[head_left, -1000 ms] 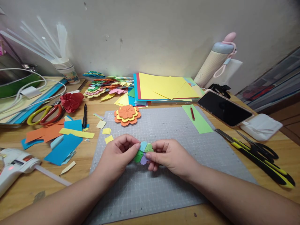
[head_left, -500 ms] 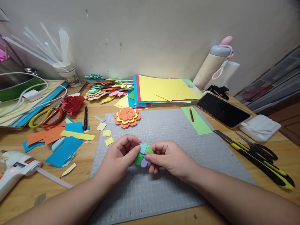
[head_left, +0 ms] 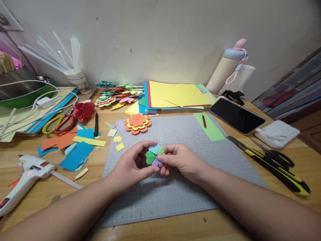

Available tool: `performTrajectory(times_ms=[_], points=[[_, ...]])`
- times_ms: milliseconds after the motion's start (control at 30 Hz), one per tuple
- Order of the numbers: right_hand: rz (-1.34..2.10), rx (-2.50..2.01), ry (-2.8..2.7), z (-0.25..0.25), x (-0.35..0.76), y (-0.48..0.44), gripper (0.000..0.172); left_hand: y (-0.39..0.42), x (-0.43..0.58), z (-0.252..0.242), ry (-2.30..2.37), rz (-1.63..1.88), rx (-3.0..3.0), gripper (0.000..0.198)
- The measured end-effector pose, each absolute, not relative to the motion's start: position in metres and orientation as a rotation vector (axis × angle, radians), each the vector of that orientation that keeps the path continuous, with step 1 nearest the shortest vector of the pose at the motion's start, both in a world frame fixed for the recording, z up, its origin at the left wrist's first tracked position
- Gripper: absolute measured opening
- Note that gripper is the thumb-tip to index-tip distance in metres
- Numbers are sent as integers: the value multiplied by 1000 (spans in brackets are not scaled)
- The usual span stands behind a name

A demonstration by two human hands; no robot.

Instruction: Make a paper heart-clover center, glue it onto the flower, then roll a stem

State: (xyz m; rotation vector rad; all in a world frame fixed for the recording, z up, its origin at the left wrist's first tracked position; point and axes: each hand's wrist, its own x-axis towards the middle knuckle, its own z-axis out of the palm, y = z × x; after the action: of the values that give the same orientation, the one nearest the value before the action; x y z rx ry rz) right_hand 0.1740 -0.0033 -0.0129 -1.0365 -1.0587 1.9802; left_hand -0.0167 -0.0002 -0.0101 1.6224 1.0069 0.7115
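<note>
One white glue gun (head_left: 30,177) at near left, red light on, down on the wooden table (head_left: 150,231). Up above the gray gridded mat (head_left: 190,201), a little multicolor paper flower (head_left: 154,155), petals in light blue, greens and purple. Pinched in the right hand (head_left: 183,160), thumb on the front, fingertips tucked behind. Left hand (head_left: 131,164) loosely cupped around the other side, thumb and fingers apart; can't tell about actual contact. Over on the right, a black-and-yellow utility knife (head_left: 276,170) next to black scissors (head_left: 279,158). On the left, blue, orange and yellow paper scraps (head_left: 77,157). Further back on the mat, a layered orange-and-yellow flower (head_left: 137,121), plus a dark red pencil (head_left: 204,120) on a green paper strip (head_left: 213,130). Then a dark-screened phone (head_left: 237,113). Way back by the wall (head_left: 163,40): heaped paper flowers (head_left: 107,100), a yellow-topped paper stack (head_left: 175,93), a pale bottle (head_left: 222,72).
</note>
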Motion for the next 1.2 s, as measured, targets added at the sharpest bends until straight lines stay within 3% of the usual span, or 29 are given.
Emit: performTrajectory(times_ms=[333,567,767,1200], points=[[2052,-1009,-1114,-13,177,-3,24,-1,-21,-13,971,695,1632,57],[1939,-1101,-1216,-8,176,-4,13,-5,-19,-11,950,744,1553,55],[1899,-1148,-1343,-8,173,-5,9,-2,-15,-8,1006,786,1323,23],[1756,-1161,-1343,-9,173,-6,22,3,-12,0,1088,730,1258,23]])
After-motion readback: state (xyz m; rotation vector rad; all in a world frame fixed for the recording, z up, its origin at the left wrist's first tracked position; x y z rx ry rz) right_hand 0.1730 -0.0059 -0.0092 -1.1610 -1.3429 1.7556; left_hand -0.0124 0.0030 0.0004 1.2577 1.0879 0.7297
